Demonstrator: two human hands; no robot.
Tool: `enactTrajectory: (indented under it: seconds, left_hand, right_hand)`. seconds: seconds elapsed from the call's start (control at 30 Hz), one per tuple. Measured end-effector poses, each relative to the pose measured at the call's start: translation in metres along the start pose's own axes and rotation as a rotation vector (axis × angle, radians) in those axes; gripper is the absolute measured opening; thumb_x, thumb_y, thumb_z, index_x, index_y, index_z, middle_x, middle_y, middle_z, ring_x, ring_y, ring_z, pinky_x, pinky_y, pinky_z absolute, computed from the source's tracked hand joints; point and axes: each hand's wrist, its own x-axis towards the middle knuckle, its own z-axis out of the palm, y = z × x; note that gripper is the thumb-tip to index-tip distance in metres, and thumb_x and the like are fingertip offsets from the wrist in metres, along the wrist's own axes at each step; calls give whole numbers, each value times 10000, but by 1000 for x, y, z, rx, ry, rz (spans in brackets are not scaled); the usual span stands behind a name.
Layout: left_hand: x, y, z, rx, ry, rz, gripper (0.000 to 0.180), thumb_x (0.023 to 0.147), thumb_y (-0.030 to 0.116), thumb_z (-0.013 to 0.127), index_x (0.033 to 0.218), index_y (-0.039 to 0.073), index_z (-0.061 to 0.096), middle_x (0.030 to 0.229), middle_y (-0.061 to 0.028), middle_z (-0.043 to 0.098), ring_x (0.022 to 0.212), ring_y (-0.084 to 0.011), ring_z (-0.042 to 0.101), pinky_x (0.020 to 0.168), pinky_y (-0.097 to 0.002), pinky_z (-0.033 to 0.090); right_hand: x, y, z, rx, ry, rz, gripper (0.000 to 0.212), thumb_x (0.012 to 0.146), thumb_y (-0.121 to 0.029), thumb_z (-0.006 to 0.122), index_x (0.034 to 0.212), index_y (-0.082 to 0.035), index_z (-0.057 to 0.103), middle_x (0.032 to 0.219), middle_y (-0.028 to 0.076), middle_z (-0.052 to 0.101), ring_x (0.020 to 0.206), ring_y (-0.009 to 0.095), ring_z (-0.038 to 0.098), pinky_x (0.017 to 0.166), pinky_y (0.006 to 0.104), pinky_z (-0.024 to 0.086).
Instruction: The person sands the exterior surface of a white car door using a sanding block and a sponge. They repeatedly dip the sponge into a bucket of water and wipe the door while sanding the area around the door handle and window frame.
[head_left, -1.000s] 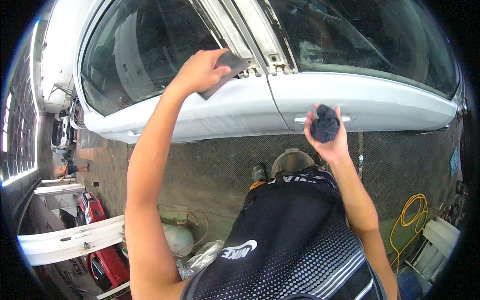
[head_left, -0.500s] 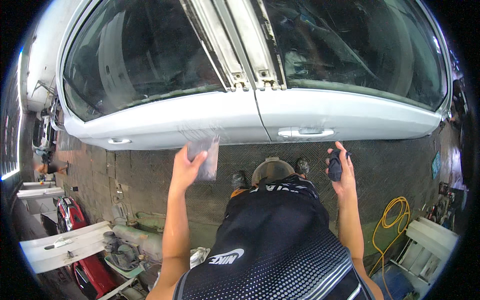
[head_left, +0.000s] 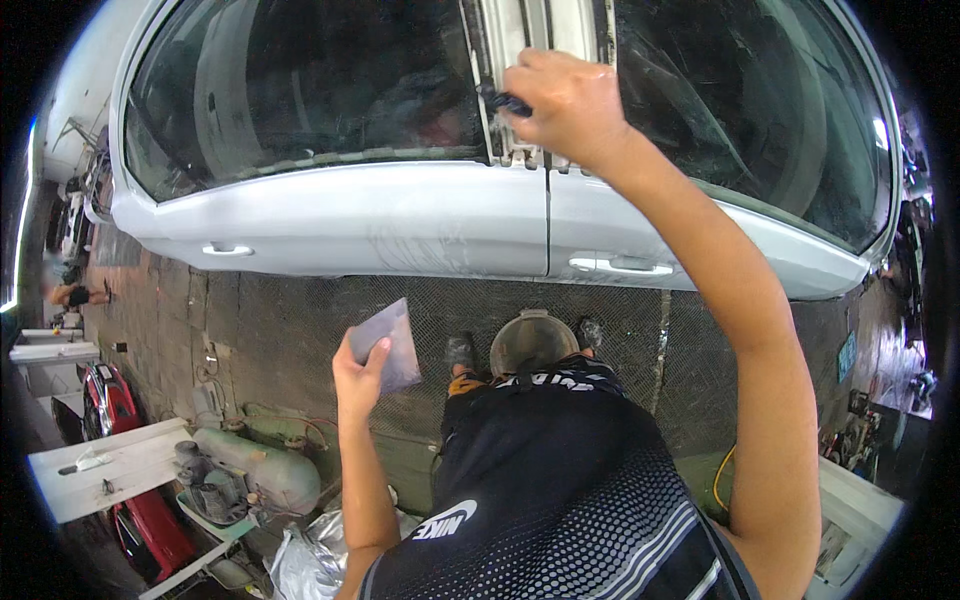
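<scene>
My left hand (head_left: 356, 376) pinches a thin grey sheet of sandpaper (head_left: 394, 342) between thumb and fingers, held in front of the car and apart from it. Higher up, my right hand (head_left: 572, 105) is closed round a bunched black cloth (head_left: 511, 103), only part of which shows past the fingers. That hand is at the white window pillar (head_left: 508, 30) between the two doors; whether the cloth presses on it is partly hidden. Below the windows, the pale car door (head_left: 310, 215) bears dark smudged streaks beside the door gap.
A round bucket (head_left: 530, 340) stands on the wet floor between my feet. Behind me to the left are a green compressor tank (head_left: 265, 470), a white panel (head_left: 110, 470) and red car parts (head_left: 150, 535). A yellow hose (head_left: 722, 480) lies at right.
My right hand has swung up and left with the black cloth, from below the door handle to the window pillar. My left hand has drawn the sandpaper back from the door.
</scene>
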Motion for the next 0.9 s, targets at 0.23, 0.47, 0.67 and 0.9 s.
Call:
enactTrajectory:
  seconds: [0.23,0.47,0.67,0.9]
  left_hand:
    - [-6,-28,6,-4,112,-16,256,938,123,722,1126,-43,669,1004,-68,726,916,-145,648,851,-301,512]
    - [7,12,89,521,-182,420,255,922,189,704,1127,38,692,966,-202,723,867,-402,707,756,-444,565]
    - [12,12,145,634,-514,545,250,966,227,640,1166,84,684,1025,-136,725,896,-356,709,755,-459,572]
    - [24,0,169,726,-667,587,265,978,255,614,1180,93,669,1034,-141,722,908,-373,698,756,-478,566]
  right_hand:
    - [-45,4,-28,141,175,328,234,817,-208,848,818,-38,688,764,69,614,665,232,615,605,334,495]
    - [-248,-22,-82,1212,268,1503,256,950,-174,693,1177,-59,674,1163,55,680,1112,197,613,988,353,493]
    - [-363,-66,-133,1335,575,2025,457,963,-408,709,1271,-79,636,1195,103,674,1222,263,595,1054,541,492]
    - [-386,-87,-157,1555,1256,2154,462,943,-521,691,1177,-127,643,1340,197,607,1258,453,560,1091,685,431]
